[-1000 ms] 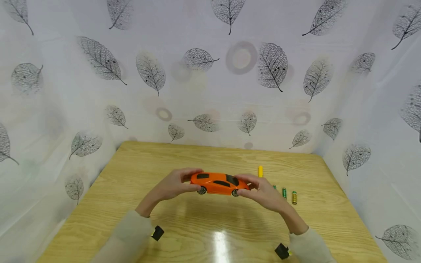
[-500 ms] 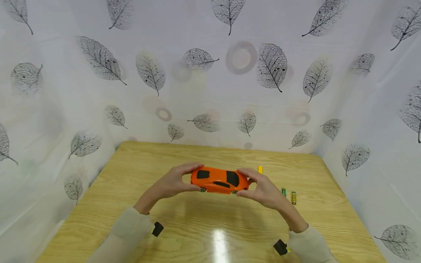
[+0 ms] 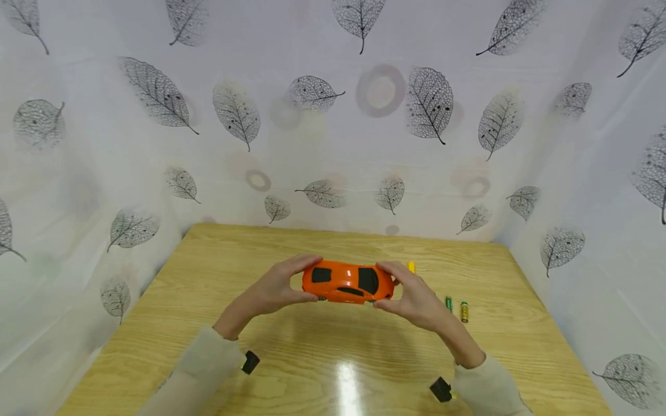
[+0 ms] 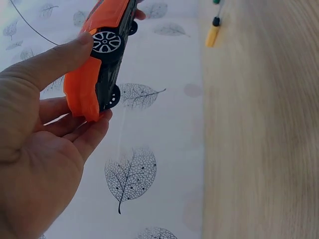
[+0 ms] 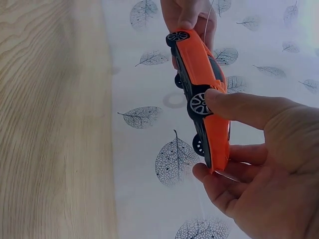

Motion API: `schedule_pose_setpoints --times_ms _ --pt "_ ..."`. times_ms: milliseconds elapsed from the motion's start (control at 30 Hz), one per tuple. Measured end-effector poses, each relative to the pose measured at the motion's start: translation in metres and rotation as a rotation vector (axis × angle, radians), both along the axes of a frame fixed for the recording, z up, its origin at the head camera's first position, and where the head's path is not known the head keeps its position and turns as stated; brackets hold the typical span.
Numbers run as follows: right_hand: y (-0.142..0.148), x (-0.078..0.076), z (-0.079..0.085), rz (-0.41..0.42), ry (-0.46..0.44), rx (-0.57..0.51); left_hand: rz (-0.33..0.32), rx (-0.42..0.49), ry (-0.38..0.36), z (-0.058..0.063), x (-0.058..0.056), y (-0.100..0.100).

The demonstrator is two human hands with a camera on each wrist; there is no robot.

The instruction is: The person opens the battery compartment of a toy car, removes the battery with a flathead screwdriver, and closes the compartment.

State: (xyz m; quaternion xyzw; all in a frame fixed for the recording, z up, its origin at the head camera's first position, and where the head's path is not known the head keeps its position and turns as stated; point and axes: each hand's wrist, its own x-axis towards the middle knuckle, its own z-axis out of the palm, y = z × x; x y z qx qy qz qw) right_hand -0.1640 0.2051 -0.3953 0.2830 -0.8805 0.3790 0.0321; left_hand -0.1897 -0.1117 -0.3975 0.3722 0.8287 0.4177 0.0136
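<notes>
Both hands hold an orange toy car (image 3: 347,282) up over the wooden table, its roof and dark windows facing the head camera. My left hand (image 3: 274,289) grips the rear end, thumb on the near side and fingers over the far side. At the front end, my right hand (image 3: 416,297) pinches it the same way. In the left wrist view the thumb of the left hand (image 4: 45,124) lies beside a silver-spoked wheel (image 4: 106,42). The right wrist view has the thumb of the right hand (image 5: 269,149) at another wheel (image 5: 200,103); the black underside faces the table.
Beyond the right hand lie a green battery (image 3: 449,304) and a gold battery (image 3: 465,312). A yellow-handled screwdriver (image 4: 213,35) is behind them, partly hidden by the hand in the head view. A leaf-patterned white curtain (image 3: 322,150) surrounds the wooden table (image 3: 234,248).
Held in both hands, the toy car has been raised slightly and tilted, so more of its roof shows and its wheels show less. One battery is now hidden behind the right hand.
</notes>
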Motion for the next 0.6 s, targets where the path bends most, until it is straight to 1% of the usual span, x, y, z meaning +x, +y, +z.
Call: schedule_pose_setpoints --times_ms 233,333,600 --pt "-0.003 -0.002 -0.004 0.019 -0.013 -0.015 0.017 -0.016 -0.011 -0.004 0.000 0.002" --pt "-0.004 -0.001 -0.005 0.024 -0.011 -0.015 0.019 -0.018 -0.003 -0.006 -0.001 0.002" --pt "-0.005 -0.002 -0.011 0.006 -0.005 0.000 0.012 -0.002 -0.004 -0.015 -0.003 0.003"
